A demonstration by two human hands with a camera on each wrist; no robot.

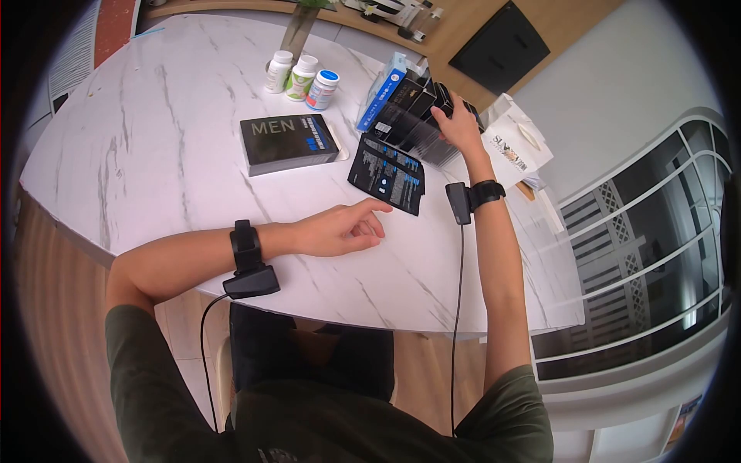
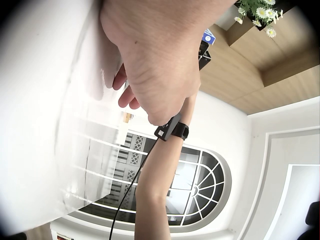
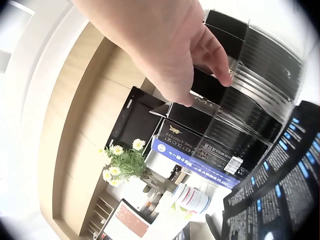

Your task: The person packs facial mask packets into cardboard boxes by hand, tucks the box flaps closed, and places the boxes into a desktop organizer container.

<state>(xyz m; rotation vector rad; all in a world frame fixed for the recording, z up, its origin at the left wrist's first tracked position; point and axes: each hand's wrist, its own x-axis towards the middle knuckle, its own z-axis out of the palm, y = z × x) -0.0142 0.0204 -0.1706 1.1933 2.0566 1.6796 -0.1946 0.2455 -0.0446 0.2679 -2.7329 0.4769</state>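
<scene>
My right hand (image 1: 461, 127) is at the row of upright boxes at the back right. In the right wrist view the thumb and fingers of this hand (image 3: 165, 50) pinch the top of a black box (image 3: 209, 86) with clear sides. A blue-and-white box (image 1: 380, 96) stands at the row's left end. In front of the row, a black printed sheet or flattened carton (image 1: 388, 174) lies on the table. My left hand (image 1: 338, 230) rests on the marble-patterned table (image 1: 309, 285), its fingers loosely curled with nothing in them; the left wrist view shows the hand (image 2: 155, 60) from the wrist.
A black box marked MEN (image 1: 285, 143) lies left of the sheet. Behind it stand a white bottle (image 1: 279, 72), a green-labelled bottle (image 1: 301, 78) and a blue-capped bottle (image 1: 322, 90), near a flower vase (image 1: 299, 32). A white paper bag (image 1: 515, 139) is right of the boxes.
</scene>
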